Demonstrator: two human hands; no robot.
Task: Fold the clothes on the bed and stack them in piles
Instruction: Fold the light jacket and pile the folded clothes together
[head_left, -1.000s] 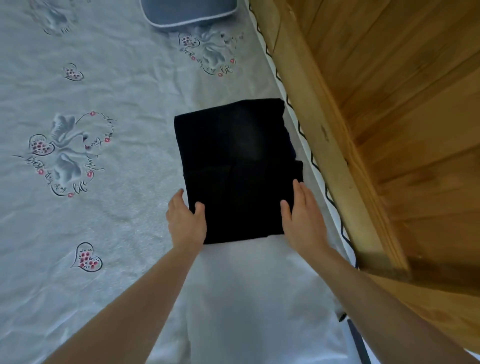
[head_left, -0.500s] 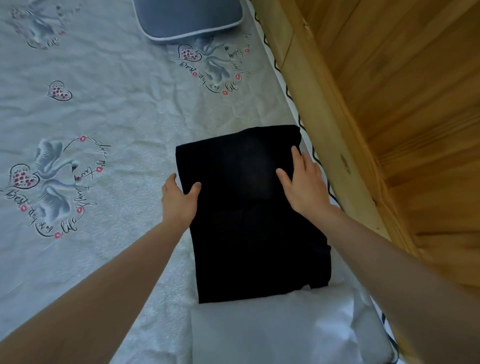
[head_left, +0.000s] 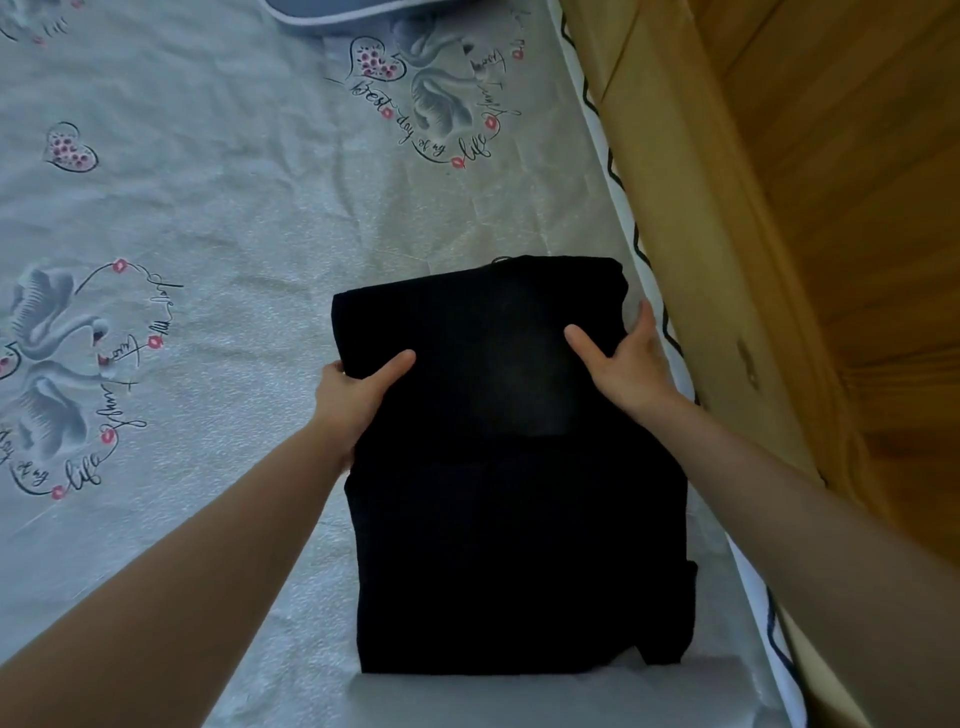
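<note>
**Folding a dark garment at the bed's right edge**

Gripping the black garment (head_left: 509, 467) by its far end, a person works it in the centre-right of the frame, on a bed sheet (head_left: 218, 218) printed with swans and hearts. The left hand (head_left: 358, 389) pinches the garment's left edge, thumb on top and fingers tucked beneath; the right hand (head_left: 623, 364) holds the right edge the same way, thumb laid across the cloth. The near end lies over a white folded item (head_left: 571, 696) at the bottom of the frame. A wooden wall (head_left: 779, 260) runs down the right, and a blue pillow (head_left: 363, 13) shows at the top.

To do this fold well, both hands should probably lift together and bring the far end squarely toward the near one, keeping the side edges aligned so no corner trails.

Half a second earlier, both hands lay flatter on the cloth; now the fingers have slipped under the edges. The view has also closed in, so the garment fills more of the frame.
</note>
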